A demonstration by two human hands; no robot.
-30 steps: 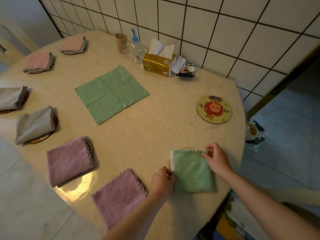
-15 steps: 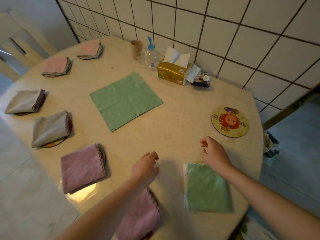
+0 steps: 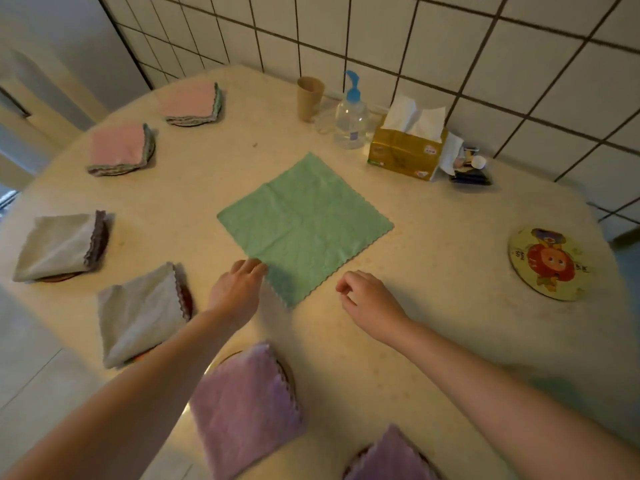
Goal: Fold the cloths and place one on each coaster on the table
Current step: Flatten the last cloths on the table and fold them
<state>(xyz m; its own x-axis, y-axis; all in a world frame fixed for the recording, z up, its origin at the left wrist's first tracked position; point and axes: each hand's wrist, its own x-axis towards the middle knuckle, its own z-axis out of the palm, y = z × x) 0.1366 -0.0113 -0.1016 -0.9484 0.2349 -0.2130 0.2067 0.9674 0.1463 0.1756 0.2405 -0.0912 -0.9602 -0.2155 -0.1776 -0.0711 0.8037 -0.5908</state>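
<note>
Fingers of my left hand (image 3: pixel 237 287) reach forward fairly straight, their tips touching the near-left edge of the flat, unfolded green square cloth with scalloped edges (image 3: pixel 306 225); whether they pinch it I cannot tell. My right hand (image 3: pixel 369 299) hovers just beside the cloth's near corner, at about four o'clock from it, fingers loosely curled, grasping nothing.

That green cloth lies spread at the middle of the pale speckled round table (image 3: pixel 433 271). At three o'clock from it, well apart, sits a bare round yellow coaster with a red cartoon figure (image 3: pixel 547 263).

At six o'clock, near my forearms, lie two folded purple cloths (image 3: pixel 242 410) (image 3: pixel 391 455), each over a coaster rim. At eight and nine o'clock are two folded grey cloths (image 3: pixel 142 313) (image 3: pixel 59 244). At ten and eleven o'clock are two folded pink cloths (image 3: pixel 119 148) (image 3: pixel 192 102).

Along the tiled wall (image 3: pixel 450 46), around one o'clock, stand a brown paper cup (image 3: pixel 310 98), a clear pump bottle with a blue top (image 3: pixel 351 117) and a gold tissue box (image 3: pixel 407 150).
</note>
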